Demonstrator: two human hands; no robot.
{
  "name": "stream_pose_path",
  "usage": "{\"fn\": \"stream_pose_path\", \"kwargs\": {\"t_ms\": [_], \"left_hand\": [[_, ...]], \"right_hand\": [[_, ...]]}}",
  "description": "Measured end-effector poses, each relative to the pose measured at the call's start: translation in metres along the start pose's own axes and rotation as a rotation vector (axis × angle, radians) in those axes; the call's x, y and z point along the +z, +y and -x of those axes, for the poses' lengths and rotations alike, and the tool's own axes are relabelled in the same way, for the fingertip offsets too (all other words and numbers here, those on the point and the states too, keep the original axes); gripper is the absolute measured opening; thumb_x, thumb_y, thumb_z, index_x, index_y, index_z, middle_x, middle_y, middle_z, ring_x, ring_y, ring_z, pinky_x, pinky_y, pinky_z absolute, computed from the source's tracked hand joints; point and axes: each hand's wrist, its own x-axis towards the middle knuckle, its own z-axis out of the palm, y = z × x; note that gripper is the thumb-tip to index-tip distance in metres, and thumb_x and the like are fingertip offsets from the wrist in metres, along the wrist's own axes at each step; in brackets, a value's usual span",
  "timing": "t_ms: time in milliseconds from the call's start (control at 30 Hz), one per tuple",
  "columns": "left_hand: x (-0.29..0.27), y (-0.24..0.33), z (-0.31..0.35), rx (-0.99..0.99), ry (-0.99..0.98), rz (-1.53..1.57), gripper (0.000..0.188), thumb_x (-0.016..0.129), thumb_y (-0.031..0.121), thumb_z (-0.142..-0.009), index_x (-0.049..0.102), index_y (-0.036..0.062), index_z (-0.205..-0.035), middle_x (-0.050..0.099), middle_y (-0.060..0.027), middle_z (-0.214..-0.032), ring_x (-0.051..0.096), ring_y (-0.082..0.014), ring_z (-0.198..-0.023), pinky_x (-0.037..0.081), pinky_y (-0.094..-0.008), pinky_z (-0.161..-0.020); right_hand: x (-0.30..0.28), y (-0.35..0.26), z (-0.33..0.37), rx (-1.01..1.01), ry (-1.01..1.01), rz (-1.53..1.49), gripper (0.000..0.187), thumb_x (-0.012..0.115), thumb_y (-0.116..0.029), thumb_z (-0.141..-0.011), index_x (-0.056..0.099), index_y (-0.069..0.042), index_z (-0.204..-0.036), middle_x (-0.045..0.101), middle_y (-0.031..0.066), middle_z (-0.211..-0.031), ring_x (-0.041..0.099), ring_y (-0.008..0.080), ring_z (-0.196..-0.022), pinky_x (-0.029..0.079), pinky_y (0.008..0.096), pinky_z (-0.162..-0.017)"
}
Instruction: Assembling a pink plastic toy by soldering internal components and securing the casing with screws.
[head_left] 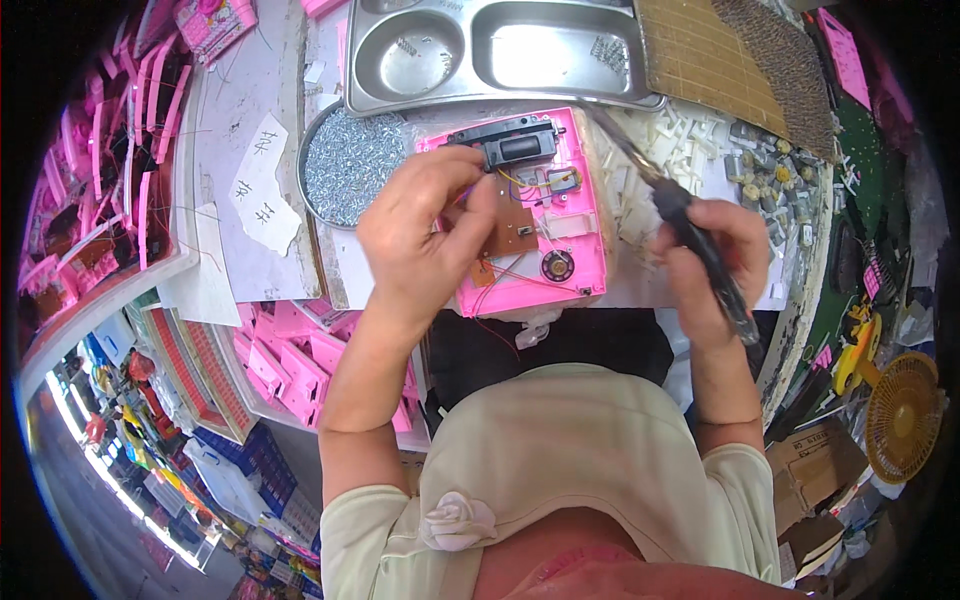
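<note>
A pink plastic toy casing (592,270) lies open-side up in front of me. Inside are a black battery box (525,148), a brown circuit board (513,228), a small motor (564,180), a round speaker (557,265) and thin loose wires. My left hand (425,215) is over the casing's left side, thumb and fingers pinched beside the battery box. What lies between those fingertips is hidden. My right hand (715,260) is closed round the black handle of a soldering iron (690,225). Its metal shaft points up and left, past the casing's upper right corner.
A bowl of small screws (350,165) stands left of the casing. Behind is a steel compartment tray (560,50) holding springs. White plastic parts (685,150) and small motors (785,180) are heaped at right, below cardboard (735,60). Pink casings (300,355) are stacked at lower left.
</note>
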Motion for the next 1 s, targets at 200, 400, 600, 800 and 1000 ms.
{"fn": "stream_pose_path", "kwargs": {"t_ms": [200,400,600,800,1000], "left_hand": [[0.013,0.011,-0.001,-0.545,-0.034,0.663,0.009,0.072,-0.002,-0.091,0.069,-0.005,-0.099,0.073,-0.0075,-0.089,0.066,-0.0093,-0.072,0.055,-0.0219,-0.067],[0.006,0.008,0.001,-0.591,-0.143,0.675,0.011,0.071,-0.001,-0.092,0.07,-0.0047,-0.103,0.071,-0.0044,-0.087,0.065,-0.0082,-0.074,0.053,-0.0214,-0.067],[0.007,0.003,0.003,-0.54,-0.155,0.656,0.01,0.071,-0.001,-0.093,0.071,-0.0043,-0.102,0.07,-0.0027,-0.087,0.063,-0.0062,-0.074,0.05,-0.0205,-0.066],[0.002,0.005,0.002,-0.587,-0.18,0.621,0.01,0.071,-0.001,-0.092,0.072,-0.0041,-0.101,0.07,-0.0027,-0.088,0.062,-0.0059,-0.075,0.05,-0.0203,-0.067],[-0.001,0.004,0.001,-0.561,-0.184,0.567,0.01,0.072,-0.001,-0.091,0.072,-0.0042,-0.101,0.07,-0.0031,-0.088,0.063,-0.0066,-0.075,0.051,-0.0206,-0.067]], "right_hand": [[0.038,-0.004,-0.034,0.185,-0.103,-0.058,0.044,0.071,0.004,-0.088,0.054,-0.001,-0.129,0.069,0.0099,-0.106,0.068,0.0146,-0.099,0.056,0.0286,-0.086],[0.067,0.009,-0.063,0.101,-0.128,0.065,0.048,0.07,0.005,-0.087,0.054,-0.007,-0.131,0.069,0.0083,-0.102,0.07,0.0147,-0.096,0.057,0.0271,-0.082],[0.074,0.021,-0.065,0.064,-0.125,0.081,0.049,0.069,0.006,-0.087,0.053,-0.007,-0.132,0.067,0.0092,-0.103,0.07,0.0151,-0.094,0.058,0.0283,-0.083],[0.077,0.025,-0.062,0.025,-0.094,0.083,0.047,0.069,0.005,-0.087,0.056,-0.008,-0.131,0.067,0.0075,-0.098,0.07,0.0148,-0.089,0.057,0.0283,-0.08],[0.077,0.028,-0.062,-0.02,-0.077,0.177,0.047,0.071,0.004,-0.085,0.057,-0.01,-0.129,0.067,0.0065,-0.094,0.07,0.0148,-0.086,0.057,0.0276,-0.078]]}}
